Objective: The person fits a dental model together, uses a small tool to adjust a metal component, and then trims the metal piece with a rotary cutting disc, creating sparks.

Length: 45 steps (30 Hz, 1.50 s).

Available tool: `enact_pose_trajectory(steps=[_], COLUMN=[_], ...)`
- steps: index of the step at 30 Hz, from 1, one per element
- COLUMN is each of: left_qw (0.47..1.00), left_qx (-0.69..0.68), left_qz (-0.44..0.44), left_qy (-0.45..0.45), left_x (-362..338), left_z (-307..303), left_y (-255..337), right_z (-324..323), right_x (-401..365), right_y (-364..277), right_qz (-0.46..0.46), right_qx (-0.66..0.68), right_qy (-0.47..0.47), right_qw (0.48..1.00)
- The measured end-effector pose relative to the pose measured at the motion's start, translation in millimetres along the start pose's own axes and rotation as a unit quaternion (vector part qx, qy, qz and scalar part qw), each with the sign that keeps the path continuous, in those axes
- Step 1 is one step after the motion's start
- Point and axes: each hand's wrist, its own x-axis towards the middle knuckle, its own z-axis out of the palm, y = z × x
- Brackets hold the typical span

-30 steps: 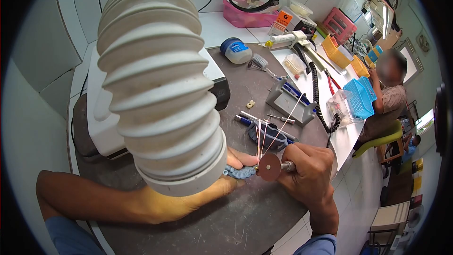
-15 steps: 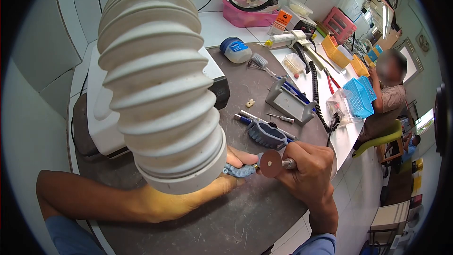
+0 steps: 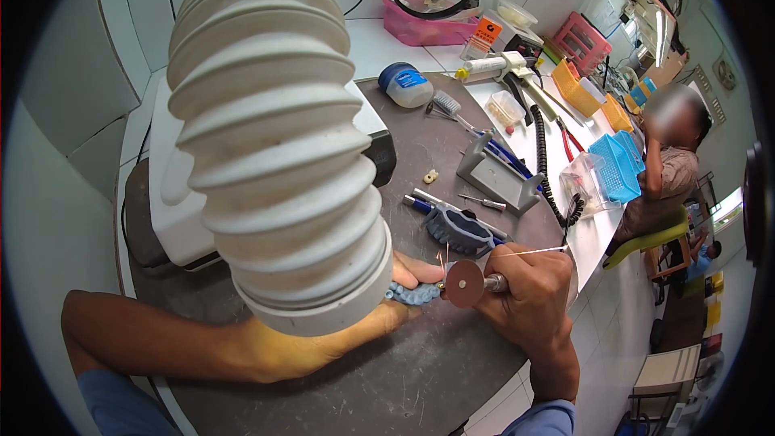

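My left hand is closed around a blue-grey dental model with tooth shapes; the suction hose covers part of its fingers. My right hand grips a rotary handpiece fitted with a reddish-brown cutting disc. The disc's left edge meets a small gold-coloured metal piece at the model's end. Thin bright sparks rise from there, and one streak crosses above my right hand. Just behind, a second dental model lies beside pens, with a small tooth-coloured piece farther back.
A ribbed white suction hose hangs over my left forearm. Behind my hands stand a grey tool holder, a blue-lidded jar and a coiled black cord. A co-worker sits at the far right near blue baskets.
Sparks now fly from the disc's edge; none showed before. Both hands keep nearly the same position. The co-worker's head and arm have shifted.
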Motion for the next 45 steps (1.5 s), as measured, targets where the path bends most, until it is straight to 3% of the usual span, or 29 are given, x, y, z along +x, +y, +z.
enact_pose_trajectory(steps=[45], left_qw=[1.0], left_qx=[-0.024], left_qz=[-0.008], left_qy=[-0.004], left_x=[-0.6], left_z=[-0.6], left_y=[-2.6], right_z=[-0.8], right_x=[-0.3], right_y=[-1.3], right_qz=[-0.001], right_qx=[0.004], right_qy=[-0.002], right_qw=[1.0])
